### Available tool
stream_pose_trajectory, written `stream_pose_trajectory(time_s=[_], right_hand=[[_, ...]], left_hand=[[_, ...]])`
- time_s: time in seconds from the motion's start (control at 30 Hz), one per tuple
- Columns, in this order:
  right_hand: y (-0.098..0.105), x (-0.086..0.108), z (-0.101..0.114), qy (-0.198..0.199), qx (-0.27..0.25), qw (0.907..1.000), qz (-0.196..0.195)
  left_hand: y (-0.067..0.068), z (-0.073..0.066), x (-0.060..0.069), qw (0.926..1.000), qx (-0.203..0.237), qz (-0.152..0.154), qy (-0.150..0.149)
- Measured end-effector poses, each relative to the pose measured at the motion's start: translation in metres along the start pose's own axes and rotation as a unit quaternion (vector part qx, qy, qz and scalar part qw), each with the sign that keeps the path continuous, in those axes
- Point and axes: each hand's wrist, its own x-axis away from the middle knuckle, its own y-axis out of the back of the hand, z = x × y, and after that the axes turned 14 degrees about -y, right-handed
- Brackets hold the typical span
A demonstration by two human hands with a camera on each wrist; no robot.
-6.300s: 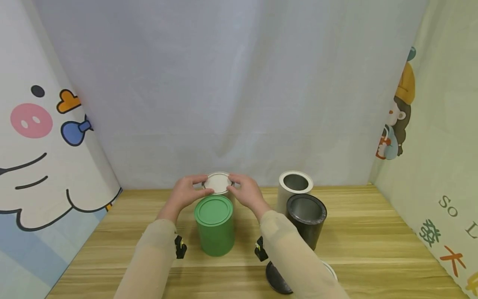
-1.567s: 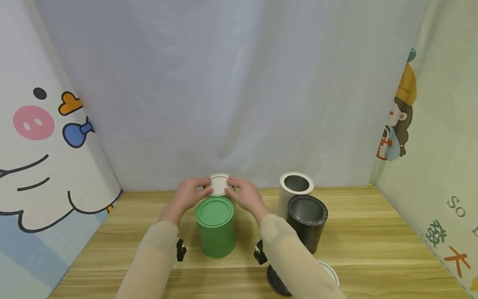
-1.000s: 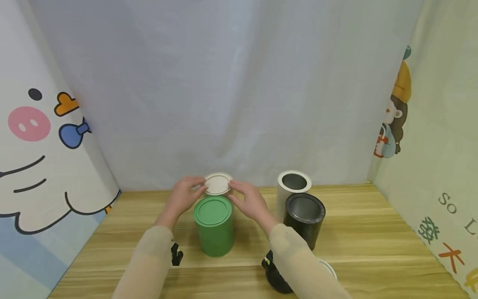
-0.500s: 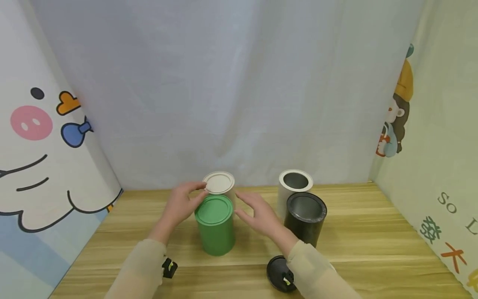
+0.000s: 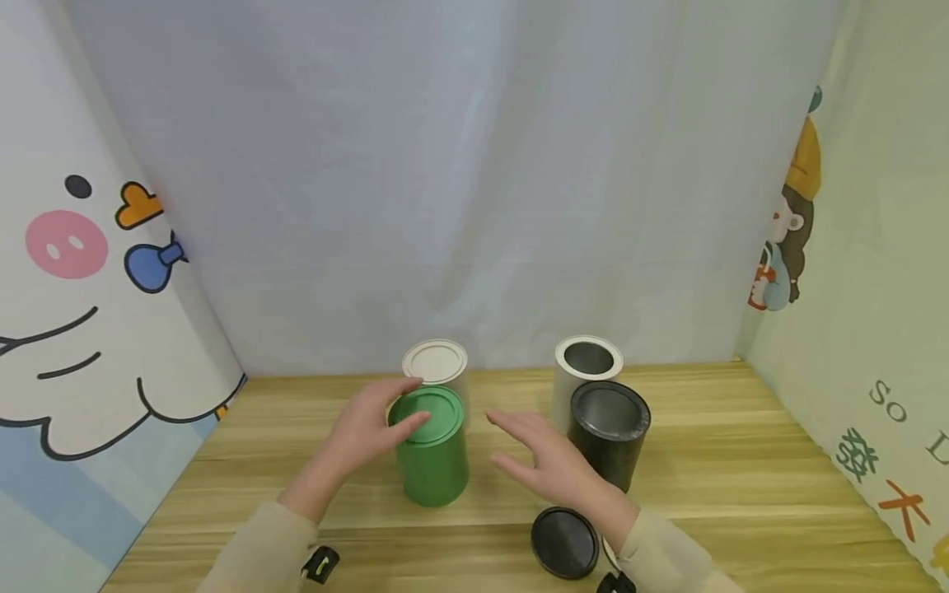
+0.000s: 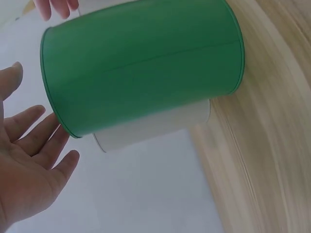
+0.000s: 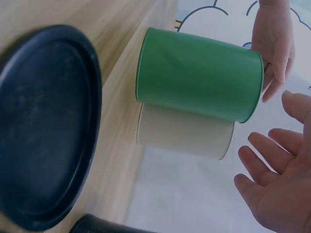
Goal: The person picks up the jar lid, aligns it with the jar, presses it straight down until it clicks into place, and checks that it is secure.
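A lidded green can (image 5: pixel 434 473) stands upright in the middle of the table, with a lidded white can (image 5: pixel 436 362) directly behind it. My left hand (image 5: pixel 363 428) is at the green can's upper left, its thumb and fingers spread over the lid's edge. In the left wrist view its fingertips (image 6: pixel 63 133) lie close to the can's rim; whether they touch I cannot tell. Out to the right of the green can, my right hand (image 5: pixel 556 465) hovers with fingers extended. The right wrist view has a gap between that hand (image 7: pixel 282 179) and the green can (image 7: pixel 199 73).
Further right stand an uncovered black can (image 5: pixel 610 441) and, behind it, an uncovered white can (image 5: pixel 567 391). A black lid (image 5: pixel 565 542) lies flat near the front, beside a pale lid (image 5: pixel 610 553) mostly covered by my right forearm. A grey-white curtain (image 5: pixel 474 206) hangs behind the table.
Both hands have let go of the white can's lid and come back toward me. The left is now over the green can's lid edge; the right has moved right and nearer, uncovering the black lid.
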Motion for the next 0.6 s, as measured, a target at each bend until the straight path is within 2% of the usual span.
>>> stream_pose_trajectory(time_s=[0.33,0.6], right_hand=[[0.013,0.026,-0.010,0.024,0.029,0.9993,0.002],[0.020,0.042,-0.021,0.054,0.039,0.9975,-0.023]], left_hand=[[0.000,-0.024,0.009,0.9995,0.032,0.006,-0.001],[-0.007,-0.040,0.011,0.9981,0.051,-0.010,-0.033]])
